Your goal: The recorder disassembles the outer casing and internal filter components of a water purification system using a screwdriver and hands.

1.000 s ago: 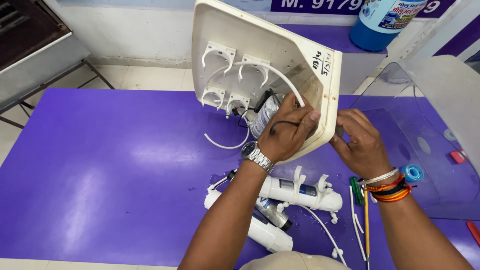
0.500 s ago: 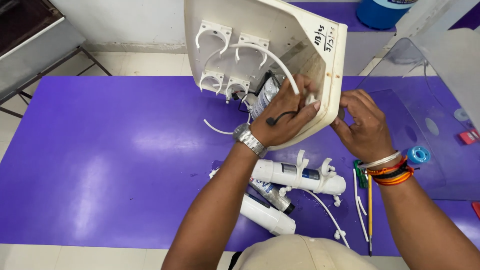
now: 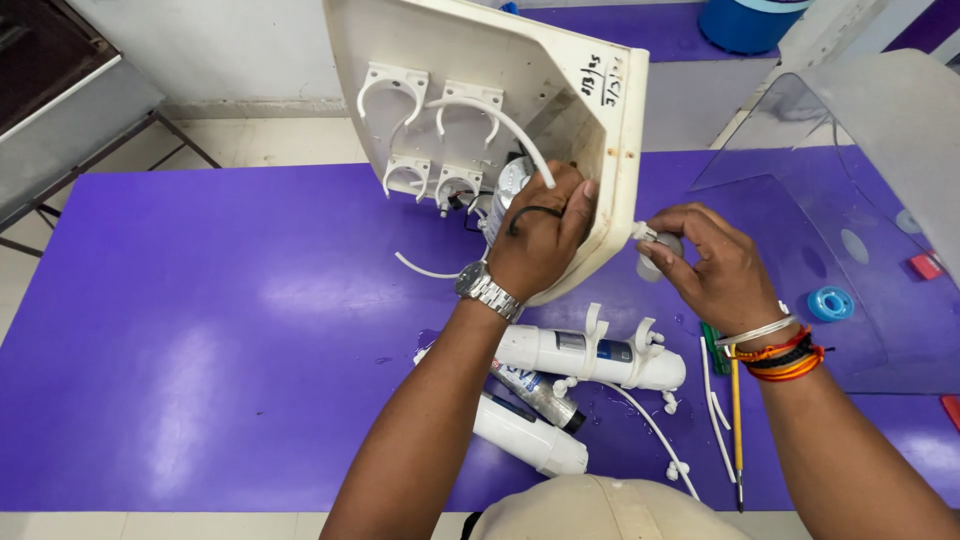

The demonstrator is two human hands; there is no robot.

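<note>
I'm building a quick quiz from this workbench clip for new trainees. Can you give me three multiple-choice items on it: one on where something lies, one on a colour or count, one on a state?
1. Where do the white filter cartridges lie?
A. On the purple table, near the person
B. Clipped inside the housing
C. On the floor

2. What colour is the small tape roll?
A. Red
B. Blue
C. Yellow

3. How does the cream housing panel stand?
A. Flat on the table
B. Tilted up on its edge, gripped by the left hand
C. Hung on the wall

Answers:
1 A: the cartridges rest on the purple table below the forearms.
2 B: the roll under the clear cover is blue.
3 B: the left hand grips the raised panel's edge while the right hand pinches a small white fitting at its rim.
</note>
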